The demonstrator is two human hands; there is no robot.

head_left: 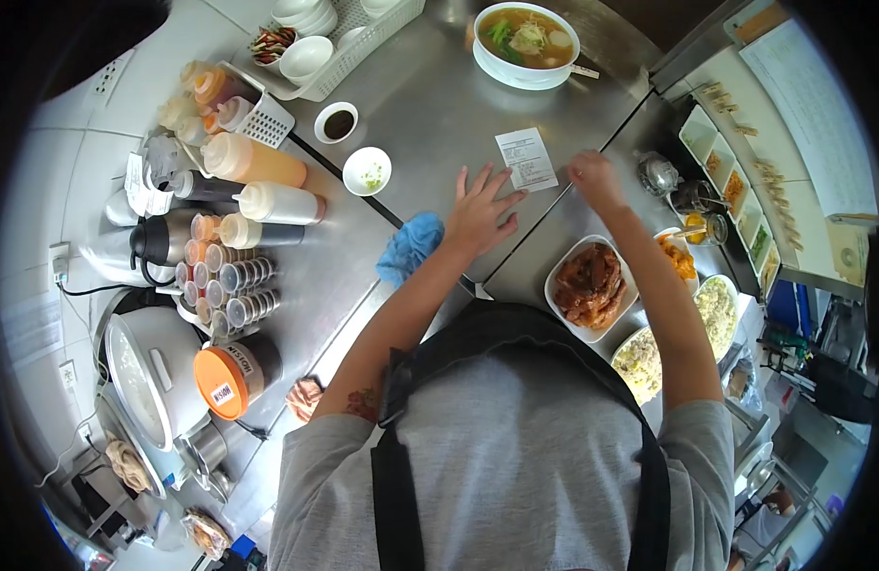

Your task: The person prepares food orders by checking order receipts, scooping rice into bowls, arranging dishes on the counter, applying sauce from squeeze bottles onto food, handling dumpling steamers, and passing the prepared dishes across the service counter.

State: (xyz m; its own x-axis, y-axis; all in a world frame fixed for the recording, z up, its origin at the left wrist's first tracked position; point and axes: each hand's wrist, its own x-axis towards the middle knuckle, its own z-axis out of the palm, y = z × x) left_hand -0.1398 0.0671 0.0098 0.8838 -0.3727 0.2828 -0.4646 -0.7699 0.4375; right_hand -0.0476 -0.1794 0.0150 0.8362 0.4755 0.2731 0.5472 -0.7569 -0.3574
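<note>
My left hand (480,214) lies with spread fingers on the steel counter (420,90), its fingertips beside the lower left edge of a printed paper slip (527,159). To the right of the slip, my right hand (595,178) is curled closed on the counter; what it holds, if anything, is hidden. A blue cloth (410,249) lies crumpled left of my left wrist. Behind the slip stands a white bowl of soup (526,40) with greens, on a saucer. A white dish of glazed brown meat (590,288) sits below my right hand, near my forearm.
Left of my hands are a small bowl with green bits (367,171), a dark sauce bowl (336,123), squeeze bottles (254,160) and lidded cups (221,276). At right are jars (656,173), a topping tray (730,181) and dishes of pale food (639,364).
</note>
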